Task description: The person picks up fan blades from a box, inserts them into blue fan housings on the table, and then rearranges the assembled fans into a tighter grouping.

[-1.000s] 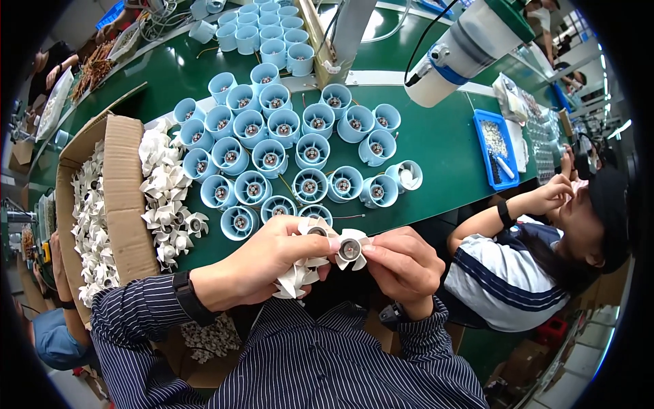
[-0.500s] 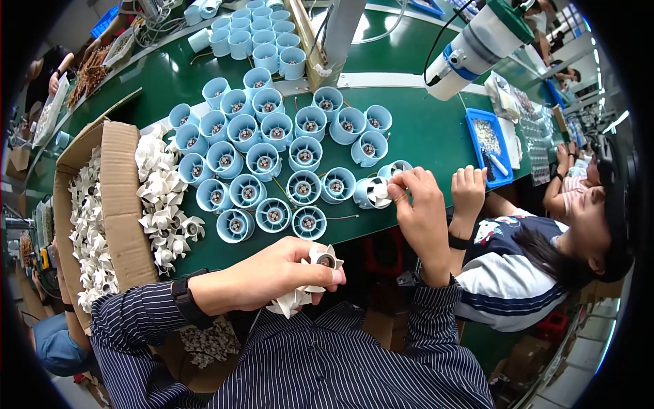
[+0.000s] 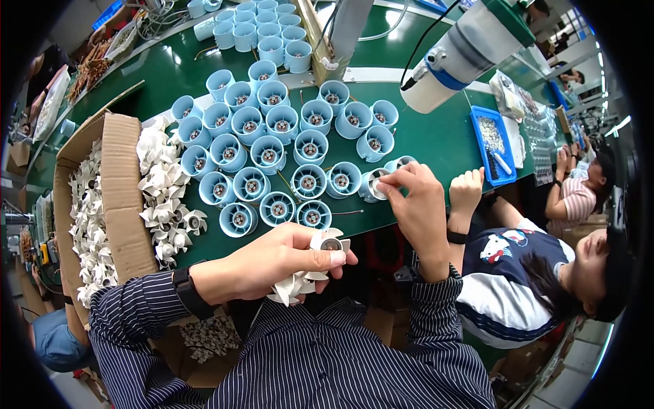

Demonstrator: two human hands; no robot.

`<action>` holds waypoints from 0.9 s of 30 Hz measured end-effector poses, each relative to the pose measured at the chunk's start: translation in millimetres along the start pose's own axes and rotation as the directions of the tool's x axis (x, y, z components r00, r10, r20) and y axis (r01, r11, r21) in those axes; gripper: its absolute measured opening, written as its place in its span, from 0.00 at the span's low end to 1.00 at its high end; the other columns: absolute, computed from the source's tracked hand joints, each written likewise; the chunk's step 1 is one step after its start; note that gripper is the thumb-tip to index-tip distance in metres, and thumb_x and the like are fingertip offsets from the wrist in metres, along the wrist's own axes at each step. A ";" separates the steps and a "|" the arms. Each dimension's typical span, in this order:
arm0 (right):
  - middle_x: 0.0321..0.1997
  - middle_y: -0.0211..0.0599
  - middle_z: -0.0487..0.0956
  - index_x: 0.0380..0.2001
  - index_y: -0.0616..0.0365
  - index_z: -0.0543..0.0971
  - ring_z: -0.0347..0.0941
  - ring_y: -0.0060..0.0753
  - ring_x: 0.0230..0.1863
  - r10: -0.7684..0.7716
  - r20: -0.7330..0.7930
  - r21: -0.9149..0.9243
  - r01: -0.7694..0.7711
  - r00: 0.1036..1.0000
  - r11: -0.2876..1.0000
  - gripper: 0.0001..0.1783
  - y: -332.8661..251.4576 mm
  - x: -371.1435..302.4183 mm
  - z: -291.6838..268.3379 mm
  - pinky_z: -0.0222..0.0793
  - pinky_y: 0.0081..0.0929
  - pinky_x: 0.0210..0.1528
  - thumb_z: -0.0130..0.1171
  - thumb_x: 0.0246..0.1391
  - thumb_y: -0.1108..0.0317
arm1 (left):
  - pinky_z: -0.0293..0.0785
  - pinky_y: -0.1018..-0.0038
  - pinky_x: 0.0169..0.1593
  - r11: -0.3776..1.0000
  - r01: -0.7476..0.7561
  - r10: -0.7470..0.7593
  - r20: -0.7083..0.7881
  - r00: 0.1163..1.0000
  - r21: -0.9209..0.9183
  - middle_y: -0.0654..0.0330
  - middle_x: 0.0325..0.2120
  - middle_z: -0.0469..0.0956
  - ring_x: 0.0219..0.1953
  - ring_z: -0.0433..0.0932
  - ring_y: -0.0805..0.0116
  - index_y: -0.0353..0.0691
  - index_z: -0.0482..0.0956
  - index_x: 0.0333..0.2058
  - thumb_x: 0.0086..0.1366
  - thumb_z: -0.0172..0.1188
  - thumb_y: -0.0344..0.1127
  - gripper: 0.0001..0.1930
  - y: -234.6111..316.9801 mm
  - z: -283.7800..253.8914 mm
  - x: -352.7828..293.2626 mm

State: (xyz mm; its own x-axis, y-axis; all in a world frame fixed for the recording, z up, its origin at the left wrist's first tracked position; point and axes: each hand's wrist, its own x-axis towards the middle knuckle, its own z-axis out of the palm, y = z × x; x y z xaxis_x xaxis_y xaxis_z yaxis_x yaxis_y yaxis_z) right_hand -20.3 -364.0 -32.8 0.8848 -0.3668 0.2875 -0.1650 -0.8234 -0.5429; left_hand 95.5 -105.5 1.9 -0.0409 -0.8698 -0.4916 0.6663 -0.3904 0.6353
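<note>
My left hand (image 3: 269, 264) is closed round a small stack of white fan impellers (image 3: 298, 283), held near the table's front edge. The top one shows a round metal-lined hub. My right hand (image 3: 421, 208) pinches at the mouth of a light blue cylindrical housing (image 3: 368, 188), where a white impeller (image 3: 380, 178) shows partly behind my fingertips. Another blue housing (image 3: 400, 162) stands just behind those fingers. Several more blue housings (image 3: 308, 183) with ribbed insides and motor cores stand upright to the left.
Loose white impellers (image 3: 163, 184) are heaped beside a cardboard box (image 3: 122, 198) full of them. A blue tray (image 3: 492, 146) of small white parts lies at the right. A white canister (image 3: 436, 75) hangs overhead. A co-worker's fist (image 3: 466, 191) rests close to my right hand.
My right fingers stay at the same housing, whose mouth they now cover more. The white impeller there shows less. My left hand keeps its stack, and the view has shifted slightly.
</note>
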 end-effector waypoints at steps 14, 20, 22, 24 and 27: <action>0.39 0.43 0.86 0.40 0.59 0.85 0.85 0.46 0.34 0.123 -0.087 -0.213 -0.140 0.988 0.967 0.10 3.4 -0.6 10.6 0.79 0.40 0.40 0.70 0.59 0.66 | 0.78 0.76 0.27 0.997 0.001 -0.004 -0.037 0.999 -0.081 0.61 0.38 0.85 0.32 0.84 0.73 0.33 0.85 0.54 0.80 0.53 0.54 0.27 -1.7 -6.7 -0.8; 0.37 0.43 0.87 0.38 0.64 0.89 0.87 0.36 0.33 0.208 -0.074 -0.191 -0.218 0.975 0.957 0.09 30.6 -2.2 -16.6 0.80 0.33 0.41 0.70 0.58 0.69 | 0.77 0.78 0.27 0.997 -0.023 0.021 -0.018 1.000 -0.068 0.62 0.37 0.84 0.33 0.83 0.74 0.33 0.84 0.55 0.80 0.55 0.56 0.28 -0.2 -3.8 -0.5; 0.40 0.44 0.88 0.39 0.64 0.89 0.88 0.37 0.35 0.228 -0.118 -0.237 -0.250 0.966 0.939 0.10 42.2 4.6 -23.8 0.80 0.33 0.45 0.69 0.59 0.68 | 0.77 0.78 0.27 0.996 -0.035 0.033 -0.016 0.999 -0.077 0.63 0.37 0.84 0.33 0.83 0.75 0.34 0.84 0.55 0.80 0.57 0.56 0.27 -1.0 -4.2 -1.3; 0.43 0.45 0.89 0.41 0.63 0.90 0.89 0.40 0.39 0.228 -0.195 -0.232 -0.271 0.954 0.934 0.11 60.2 16.2 -29.2 0.80 0.35 0.48 0.68 0.61 0.66 | 0.77 0.78 0.27 0.997 -0.027 0.025 -0.032 0.999 -0.066 0.63 0.37 0.84 0.33 0.83 0.75 0.35 0.84 0.55 0.80 0.57 0.57 0.27 0.8 -2.0 -3.0; 0.42 0.42 0.88 0.50 0.59 0.87 0.88 0.42 0.44 0.206 -0.413 -0.261 -0.332 0.887 0.906 0.15 71.4 20.7 -31.3 0.80 0.38 0.49 0.69 0.62 0.67 | 0.77 0.77 0.26 0.999 -0.015 0.013 -0.051 0.999 -0.040 0.63 0.37 0.83 0.33 0.83 0.76 0.37 0.84 0.54 0.80 0.57 0.57 0.26 1.5 -1.7 -3.1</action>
State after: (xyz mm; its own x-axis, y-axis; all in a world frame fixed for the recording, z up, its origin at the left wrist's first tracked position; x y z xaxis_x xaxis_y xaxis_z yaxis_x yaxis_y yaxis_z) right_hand -27.4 -443.9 -40.9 0.5705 -0.6741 0.4693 -0.5575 -0.7373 -0.3815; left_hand 97.9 -102.9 3.4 0.0058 -0.8584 -0.5130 0.6959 -0.3649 0.6185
